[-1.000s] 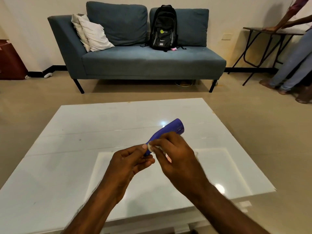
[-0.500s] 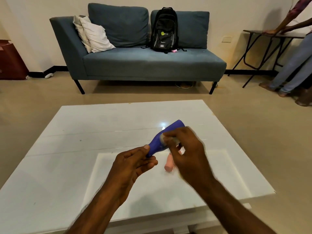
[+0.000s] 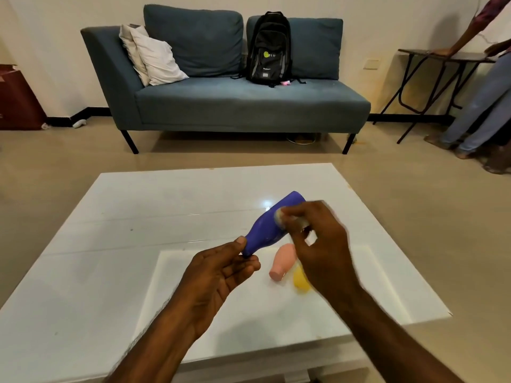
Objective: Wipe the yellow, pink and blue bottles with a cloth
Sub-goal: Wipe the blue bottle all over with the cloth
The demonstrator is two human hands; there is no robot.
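Observation:
My left hand (image 3: 218, 269) pinches the neck of the blue bottle (image 3: 266, 230), which tilts up and away over the white table (image 3: 116, 244). My right hand (image 3: 318, 241) pinches a small pale cloth (image 3: 279, 217) against the bottle's wide upper body; the hand is motion-blurred. Below them the pink bottle (image 3: 282, 262) lies on its side on the table. Beside it shows part of the yellow bottle (image 3: 300, 280), mostly hidden behind my right wrist.
A blue sofa (image 3: 249, 103) with a black backpack (image 3: 269, 48) and pillows (image 3: 152, 56) stands beyond the table. At the far right a person (image 3: 481, 106) leans on a folding table (image 3: 442, 56). A dark red box (image 3: 16, 100) sits at the left wall.
My right hand has slid the cloth from the blue bottle's neck up toward its wide end, uncovering the pink and yellow bottles on the table. The left hand keeps its hold on the neck.

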